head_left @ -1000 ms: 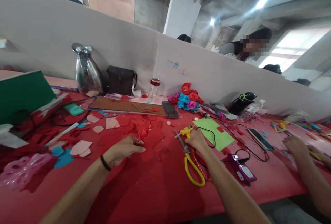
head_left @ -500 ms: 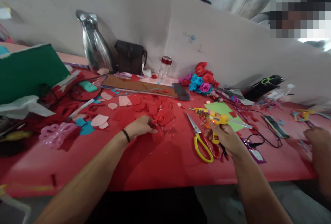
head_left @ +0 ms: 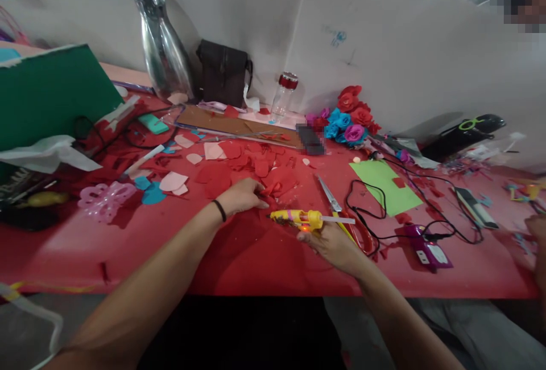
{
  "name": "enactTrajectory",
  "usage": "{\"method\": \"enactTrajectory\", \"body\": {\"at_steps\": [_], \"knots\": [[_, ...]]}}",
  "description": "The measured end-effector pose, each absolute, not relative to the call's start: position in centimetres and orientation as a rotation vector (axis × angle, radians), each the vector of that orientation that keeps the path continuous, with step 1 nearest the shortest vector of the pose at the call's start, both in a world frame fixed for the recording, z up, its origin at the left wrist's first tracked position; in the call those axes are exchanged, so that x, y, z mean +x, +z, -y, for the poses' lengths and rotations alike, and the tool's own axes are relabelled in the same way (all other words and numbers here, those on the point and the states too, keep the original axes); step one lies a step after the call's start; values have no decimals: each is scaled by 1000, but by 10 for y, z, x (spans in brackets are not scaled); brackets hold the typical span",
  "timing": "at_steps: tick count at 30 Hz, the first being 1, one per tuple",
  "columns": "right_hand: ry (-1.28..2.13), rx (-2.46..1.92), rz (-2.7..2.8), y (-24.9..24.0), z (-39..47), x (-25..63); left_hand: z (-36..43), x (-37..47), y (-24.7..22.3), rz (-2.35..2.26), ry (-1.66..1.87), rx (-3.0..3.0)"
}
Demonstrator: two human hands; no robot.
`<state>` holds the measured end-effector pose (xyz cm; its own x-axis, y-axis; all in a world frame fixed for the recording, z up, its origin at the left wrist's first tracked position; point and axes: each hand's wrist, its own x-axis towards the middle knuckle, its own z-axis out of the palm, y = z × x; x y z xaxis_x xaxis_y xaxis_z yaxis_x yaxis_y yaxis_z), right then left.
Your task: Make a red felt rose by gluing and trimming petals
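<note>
My right hand (head_left: pixel 335 246) grips a yellow hot glue gun (head_left: pixel 298 219) with a clear glue stick jutting from its back. Its nozzle points left, close to the fingers of my left hand (head_left: pixel 242 194). Those fingers are pinched on a red paper piece (head_left: pixel 272 189), partly hidden by the hand and lost among similar scraps. Beside my right hand, scissors (head_left: pixel 328 193) lie with their blades pointing away, their handles partly covered. Several loose red petal shapes (head_left: pixel 213 179) lie just beyond my left hand.
Paper flowers (head_left: pixel 352 116), a glass jar (head_left: pixel 284 99) and a steel jug (head_left: pixel 164 51) stand by the wall. To the right are a green sheet (head_left: pixel 390 190) and a purple power strip (head_left: pixel 429 247) with black cords. A co-worker's arm (head_left: pixel 540 245) shows at the right edge.
My right hand has brought the glue gun leftward from above the scissors to beside my left hand. Its cord now shows on the table. The camera view has shifted.
</note>
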<state>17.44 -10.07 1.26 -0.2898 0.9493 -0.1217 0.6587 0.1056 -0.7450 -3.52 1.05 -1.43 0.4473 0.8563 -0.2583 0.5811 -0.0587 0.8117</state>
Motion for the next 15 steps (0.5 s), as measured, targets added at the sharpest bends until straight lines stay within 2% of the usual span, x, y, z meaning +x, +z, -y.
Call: {"method": "enactTrajectory", "body": {"at_steps": [15], "knots": [[1019, -1641, 2055, 10, 97, 167, -9, -34, -11, -1252, 291, 1951]]}}
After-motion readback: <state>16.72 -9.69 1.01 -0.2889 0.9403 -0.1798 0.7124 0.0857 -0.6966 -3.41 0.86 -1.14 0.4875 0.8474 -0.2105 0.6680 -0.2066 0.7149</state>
